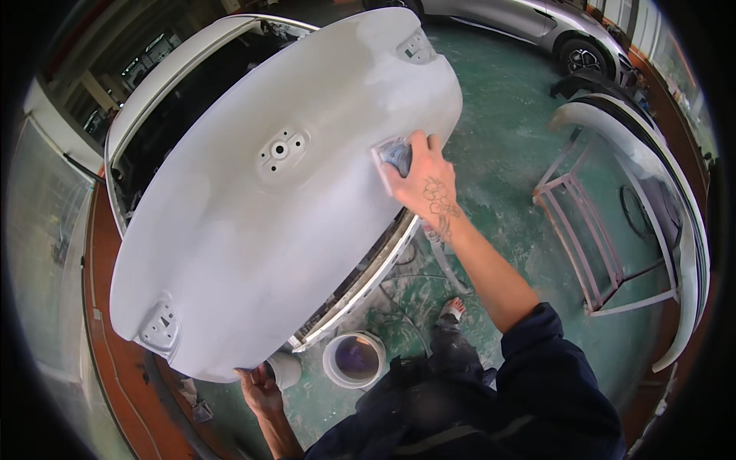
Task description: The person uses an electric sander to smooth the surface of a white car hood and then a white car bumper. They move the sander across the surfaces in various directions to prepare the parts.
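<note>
A large pale grey car trunk lid lies tilted across the middle of the view, matte and blotchy, with a round-holed recess at its centre. My right hand is closed around a small sanding block, whitish at the edges and blue-grey on top. The block rests flat against the lid near its right edge. Down at the lid's near-left corner, my left hand grips the lower edge, thumb at the rim. Its other fingers are partly hidden beneath the panel.
A white bucket of murky liquid stands on the green floor, with a pale container beside it. At right, a metal stand stands by a curved car panel. A silver car is parked at the back.
</note>
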### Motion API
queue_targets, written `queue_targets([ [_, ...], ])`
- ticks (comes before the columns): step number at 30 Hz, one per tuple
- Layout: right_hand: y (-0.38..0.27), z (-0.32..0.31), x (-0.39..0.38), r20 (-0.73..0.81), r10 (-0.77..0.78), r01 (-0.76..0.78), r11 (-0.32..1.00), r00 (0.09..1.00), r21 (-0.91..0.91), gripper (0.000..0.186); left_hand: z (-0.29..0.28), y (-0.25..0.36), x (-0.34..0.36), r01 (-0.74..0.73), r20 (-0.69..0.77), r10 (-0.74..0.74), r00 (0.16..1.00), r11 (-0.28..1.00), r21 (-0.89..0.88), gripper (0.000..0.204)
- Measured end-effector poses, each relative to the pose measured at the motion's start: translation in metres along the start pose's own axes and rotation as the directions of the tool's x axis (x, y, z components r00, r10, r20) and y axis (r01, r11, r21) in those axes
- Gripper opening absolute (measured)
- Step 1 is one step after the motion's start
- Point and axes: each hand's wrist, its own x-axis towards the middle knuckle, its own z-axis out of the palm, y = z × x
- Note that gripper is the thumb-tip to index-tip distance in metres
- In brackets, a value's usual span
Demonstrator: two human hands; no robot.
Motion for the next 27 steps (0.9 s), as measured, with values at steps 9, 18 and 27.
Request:
queue_targets([
  [9,-0.132,0.054,-0.164,-0.077,-0.614,0.618,0.781,0.786,0.083,0.031,-0.08,0.031,0.068,0.226,0.518,-0.177,0.837,0.973,-0.034,0.062],
  [18,-0.015,0.025,-0.036,-0.026,-0.04,0.043,0.986,0.999,0.164,0.049,-0.084,0.004,0.062,0.003,0.03,-0.004,1.0,0.999,0.047,0.057],
  [27,-0.126,0.046,-0.155,0.015,-0.476,0.461,0.859,0.879,0.221,0.048,-0.014,0.058,-0.023,0.077,-0.022,-0.073,0.997,0.944,0.32,0.047],
])
